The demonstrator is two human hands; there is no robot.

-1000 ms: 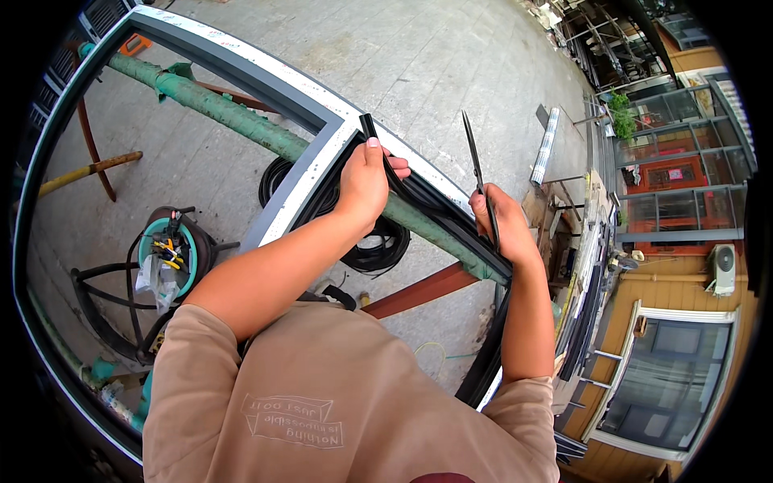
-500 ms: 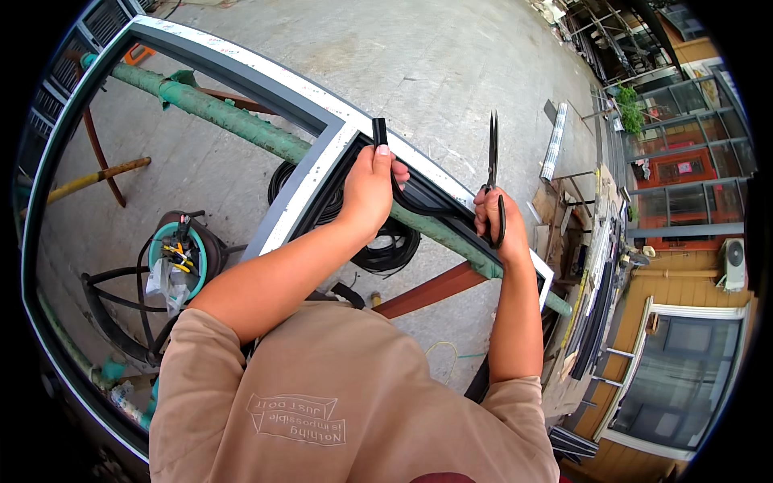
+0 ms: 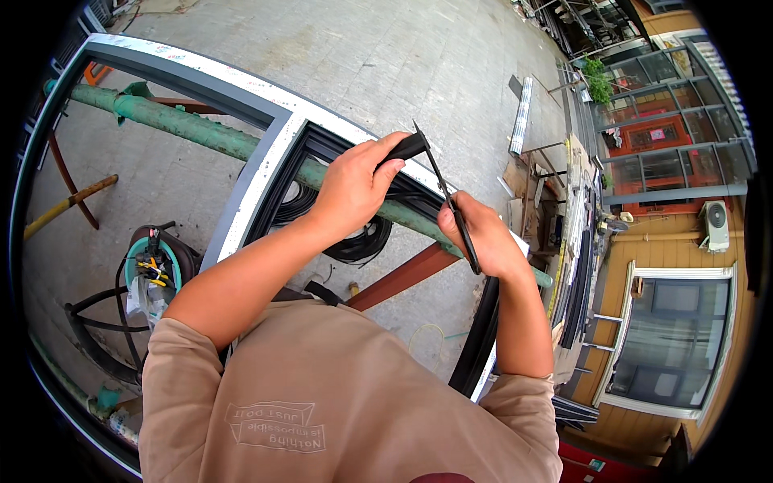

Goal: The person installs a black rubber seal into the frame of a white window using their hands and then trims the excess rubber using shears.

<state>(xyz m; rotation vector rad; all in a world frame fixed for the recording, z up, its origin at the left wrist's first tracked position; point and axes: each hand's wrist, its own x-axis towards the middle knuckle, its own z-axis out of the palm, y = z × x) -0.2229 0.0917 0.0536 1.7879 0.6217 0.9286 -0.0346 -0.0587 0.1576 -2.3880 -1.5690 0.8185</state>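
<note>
My left hand pinches the free end of a black rubber gasket strip and holds it up over the corner of a grey and white window frame. My right hand grips black scissors; their blades point up and left and meet the strip's end. The frame lies flat on a green pipe and a brown steel bar. More black gasket runs along the frame's inner groove below my right arm.
A coil of black gasket lies on the concrete under the frame. A teal bucket with tools stands at the left. A yellow-handled tool lies further left. Stacked frames and profiles stand to the right beside a wooden building.
My left hand lifted the gasket end off the frame corner and turned it toward the right. My right hand tilted the scissors from upright down onto the strip's end.
</note>
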